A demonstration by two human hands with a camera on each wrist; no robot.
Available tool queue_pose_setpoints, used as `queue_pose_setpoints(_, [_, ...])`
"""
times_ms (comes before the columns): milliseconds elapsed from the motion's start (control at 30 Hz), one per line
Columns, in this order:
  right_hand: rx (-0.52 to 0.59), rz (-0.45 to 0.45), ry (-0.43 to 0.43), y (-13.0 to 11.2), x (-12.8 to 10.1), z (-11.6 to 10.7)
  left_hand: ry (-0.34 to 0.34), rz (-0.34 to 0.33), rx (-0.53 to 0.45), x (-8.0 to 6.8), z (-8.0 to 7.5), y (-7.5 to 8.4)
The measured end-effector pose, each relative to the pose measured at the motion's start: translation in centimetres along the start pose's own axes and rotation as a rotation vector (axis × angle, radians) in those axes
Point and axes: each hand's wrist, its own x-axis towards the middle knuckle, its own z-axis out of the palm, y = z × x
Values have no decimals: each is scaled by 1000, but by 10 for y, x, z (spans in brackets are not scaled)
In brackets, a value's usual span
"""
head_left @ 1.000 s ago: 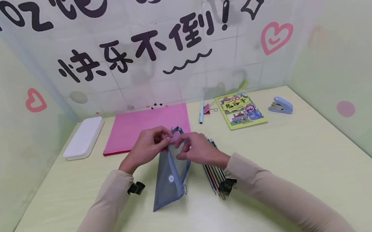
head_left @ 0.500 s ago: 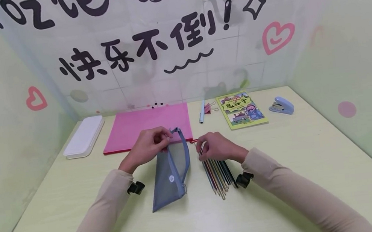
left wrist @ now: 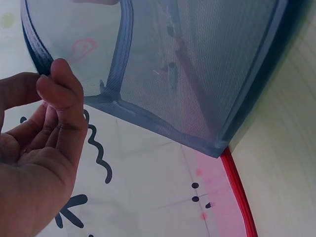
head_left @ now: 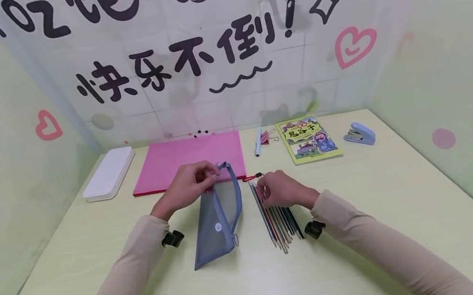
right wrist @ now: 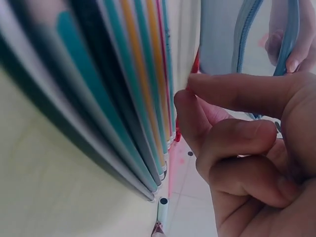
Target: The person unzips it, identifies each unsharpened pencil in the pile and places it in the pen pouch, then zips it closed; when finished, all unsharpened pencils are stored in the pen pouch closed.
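Currently, left hand (head_left: 186, 187): thumb and fingers pinching the zipper rim of the blue mesh pouch (head_left: 218, 219), mouth raised and held open. Pouch at table (head_left: 358, 231) centre; long axis from 12 o'clock (open mouth, far end) to 7 o'clock (closed corner, near edge). Right hand (head_left: 282, 190): fingers curled over the far ends of the coloured pencils (head_left: 279, 222), thumb and forefinger closing on one; whether already gripped cannot be told. Pencils flat on the table just at 3 o'clock of the pouch, roughly parallel, long axis 12 to 5 o'clock. Farther off: pink folder (head_left: 188, 160) at 12, white case (head_left: 108, 173) at 10, pen (head_left: 257, 141), booklet (head_left: 308, 138) and stapler (head_left: 359, 134) toward 1–2.
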Motion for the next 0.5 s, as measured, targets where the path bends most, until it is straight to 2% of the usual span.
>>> queue_pose_setpoints(233, [-16,-37,-16,2,-1,7,-11,-8,6,0,2,-1])
queue_pose_setpoints(367, [-73,-58,-4,-2,1,10,-21,-8,17,1,3,0])
queue_pose_setpoints(500, [-123,-22,-1,-6,3,12,-21,-3,38,1,4,0])
